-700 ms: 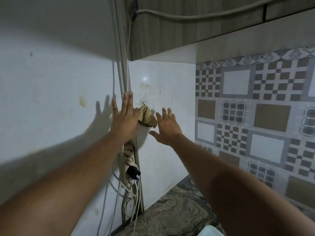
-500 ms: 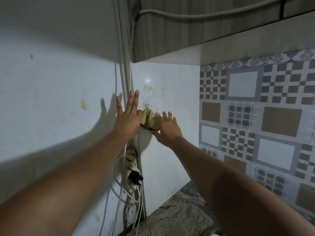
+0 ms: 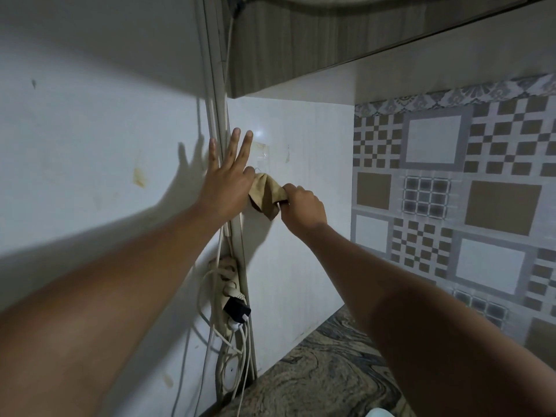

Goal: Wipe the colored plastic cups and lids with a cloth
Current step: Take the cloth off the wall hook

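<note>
Right hand (image 3: pixel 304 206) now fists crumpled tan cloth (image 3: pixel 264 194); left hand (image 3: pixel 225 182) flat, holding nothing, on white wall (image 3: pixel 90 176). Yanking might tear off barely-visible clear hook (image 3: pixel 260 156).

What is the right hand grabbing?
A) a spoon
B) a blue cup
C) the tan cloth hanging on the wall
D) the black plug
C: the right hand has its fingers curled round the tan cloth, while the left hand rests flat with straight fingers against the wall.
</note>
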